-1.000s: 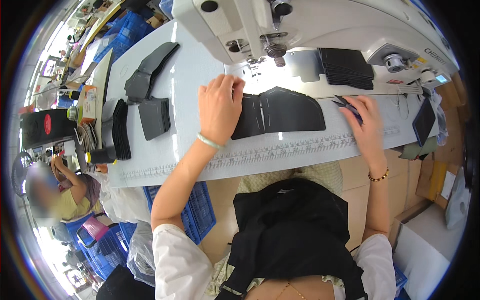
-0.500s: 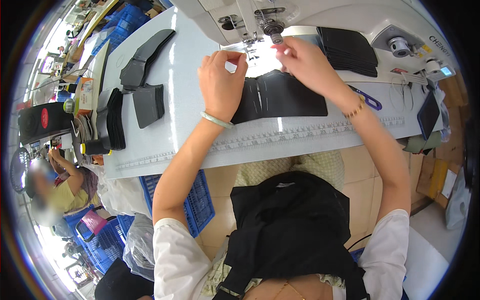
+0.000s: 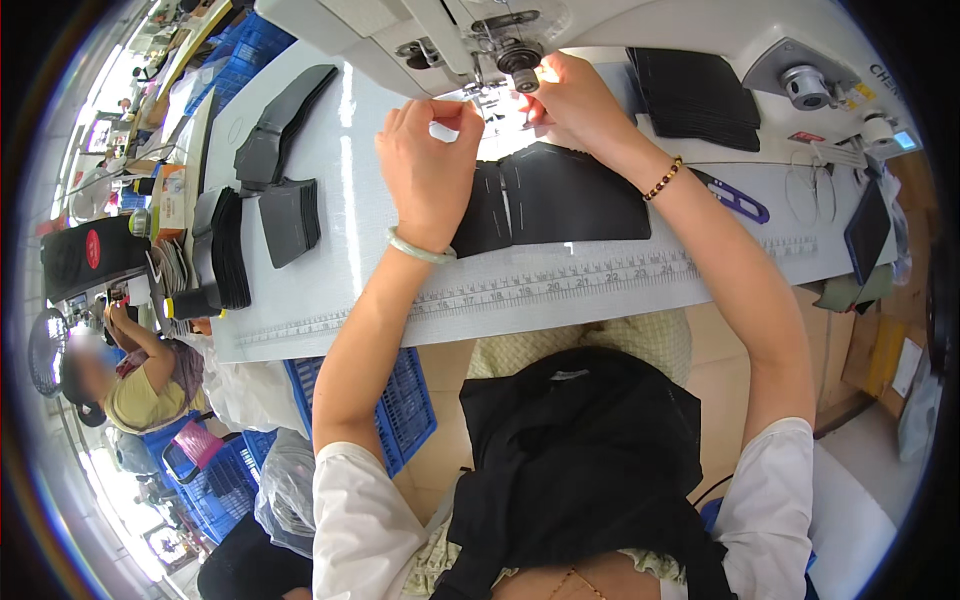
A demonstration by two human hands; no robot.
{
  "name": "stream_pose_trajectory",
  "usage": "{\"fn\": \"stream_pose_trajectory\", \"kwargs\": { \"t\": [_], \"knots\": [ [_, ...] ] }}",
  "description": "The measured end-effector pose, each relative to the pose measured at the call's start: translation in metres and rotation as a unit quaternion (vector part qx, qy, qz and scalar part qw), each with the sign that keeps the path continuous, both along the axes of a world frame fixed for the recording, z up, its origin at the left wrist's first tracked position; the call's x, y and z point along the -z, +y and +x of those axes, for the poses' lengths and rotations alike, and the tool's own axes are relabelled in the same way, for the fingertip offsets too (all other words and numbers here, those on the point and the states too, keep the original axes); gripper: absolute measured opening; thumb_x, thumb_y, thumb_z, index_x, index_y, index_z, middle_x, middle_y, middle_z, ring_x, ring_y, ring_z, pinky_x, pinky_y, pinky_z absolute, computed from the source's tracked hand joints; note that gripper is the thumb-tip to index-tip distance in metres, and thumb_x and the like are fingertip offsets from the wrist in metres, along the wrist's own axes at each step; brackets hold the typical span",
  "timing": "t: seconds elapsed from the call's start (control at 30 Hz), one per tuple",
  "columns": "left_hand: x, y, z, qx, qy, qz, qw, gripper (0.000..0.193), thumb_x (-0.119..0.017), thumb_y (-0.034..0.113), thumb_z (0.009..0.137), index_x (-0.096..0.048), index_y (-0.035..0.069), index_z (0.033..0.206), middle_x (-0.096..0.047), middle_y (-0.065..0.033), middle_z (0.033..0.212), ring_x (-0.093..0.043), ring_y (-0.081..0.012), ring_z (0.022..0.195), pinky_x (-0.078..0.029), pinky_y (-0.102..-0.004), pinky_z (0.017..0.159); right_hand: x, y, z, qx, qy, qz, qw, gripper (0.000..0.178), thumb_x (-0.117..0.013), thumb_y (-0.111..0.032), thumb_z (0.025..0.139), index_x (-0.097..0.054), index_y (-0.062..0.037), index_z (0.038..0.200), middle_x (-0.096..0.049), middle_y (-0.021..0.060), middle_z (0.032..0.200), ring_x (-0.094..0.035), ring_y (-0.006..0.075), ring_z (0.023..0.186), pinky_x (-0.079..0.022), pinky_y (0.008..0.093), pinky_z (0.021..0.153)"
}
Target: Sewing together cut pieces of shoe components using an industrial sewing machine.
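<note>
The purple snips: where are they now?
In the head view, the purple snips lie at right on the table, beside the right forearm, above the printed ruler.

Fine detail lost at the sewing machine [image 3: 660,28]
The machine runs off the top edge, and glare washes out its stitching area [image 3: 508,108]. Whether the left hand [image 3: 430,160] or right hand [image 3: 582,100] pinches anything is too small to tell. The left wrist hides part of the black panels [image 3: 575,200]; a co-worker's [image 3: 145,395] face is blurred.
</note>
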State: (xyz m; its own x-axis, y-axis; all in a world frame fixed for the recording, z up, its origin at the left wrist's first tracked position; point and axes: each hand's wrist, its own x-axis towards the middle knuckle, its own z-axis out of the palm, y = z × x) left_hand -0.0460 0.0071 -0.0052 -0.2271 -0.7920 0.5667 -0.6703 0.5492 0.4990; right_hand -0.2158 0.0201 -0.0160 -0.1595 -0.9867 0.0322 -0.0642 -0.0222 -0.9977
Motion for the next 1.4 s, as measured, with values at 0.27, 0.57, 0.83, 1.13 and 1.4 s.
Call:
{"fn": "stream_pose_trajectory", "kwargs": {
  "t": [0.27,0.57,0.83,1.13,1.4],
  "knots": [
    [-0.001,0.002,0.0,0.019,0.044,0.026,0.999,0.012,-0.07,0.016,0.074,-0.065,0.005,0.07,-0.065,-0.0028,0.072,-0.054,-0.0212,0.07,-0.041,-0.0343,0.067,0.004,-0.002,-0.001,-0.01,0.027,-0.007,1.0,0.01,-0.055,-0.006,0.082,-0.05,0.0017,0.087,-0.062,0.0094,0.074,-0.057,0.0101,0.062,-0.049,0.0251,0.06],
    [0.0,0.001,0.0,0.016,0.027,-0.006,0.999,0.017,-0.072,0.019,0.077,-0.069,0.002,0.079,-0.062,-0.0005,0.069,-0.037,-0.009,0.058,-0.033,-0.0262,0.053,0.001,0.001,0.001,-0.02,0.032,-0.017,0.999,0.011,-0.049,-0.005,0.08,-0.051,0.0032,0.088,-0.062,0.0114,0.076,-0.059,0.0118,0.065,-0.049,0.0259,0.063],
    [0.002,-0.002,-0.001,0.01,0.028,-0.004,1.0,0.018,-0.072,0.019,0.077,-0.07,0.002,0.079,-0.063,-0.0014,0.069,-0.037,-0.0085,0.056,-0.033,-0.026,0.053,0.002,-0.001,-0.001,-0.02,0.046,-0.015,0.999,0.011,-0.049,-0.004,0.08,-0.051,0.0037,0.086,-0.062,0.0116,0.074,-0.058,0.0123,0.064,-0.049,0.0265,0.062],
    [-0.002,0.0,-0.003,0.003,0.041,0.022,0.999,0.014,-0.07,0.016,0.074,-0.065,0.003,0.07,-0.064,-0.0043,0.069,-0.05,-0.0195,0.065,-0.04,-0.0334,0.061,0.01,-0.004,-0.001,-0.018,0.035,-0.047,0.998,0.011,-0.054,-0.006,0.081,-0.049,0.0023,0.084,-0.062,0.011,0.074,-0.058,0.0117,0.063,-0.05,0.0268,0.062],
    [0.001,-0.002,-0.001,0.009,0.028,-0.003,1.0,0.019,-0.071,0.02,0.077,-0.07,0.002,0.08,-0.063,-0.002,0.069,-0.037,-0.0091,0.056,-0.033,-0.0265,0.052,0.013,-0.008,-0.001,-0.012,0.053,-0.05,0.997,0.022,-0.046,-0.008,0.076,-0.057,0.0041,0.091,-0.066,0.0159,0.073,-0.067,0.0222,0.068,-0.052,0.0353,0.066]
  ]
}}
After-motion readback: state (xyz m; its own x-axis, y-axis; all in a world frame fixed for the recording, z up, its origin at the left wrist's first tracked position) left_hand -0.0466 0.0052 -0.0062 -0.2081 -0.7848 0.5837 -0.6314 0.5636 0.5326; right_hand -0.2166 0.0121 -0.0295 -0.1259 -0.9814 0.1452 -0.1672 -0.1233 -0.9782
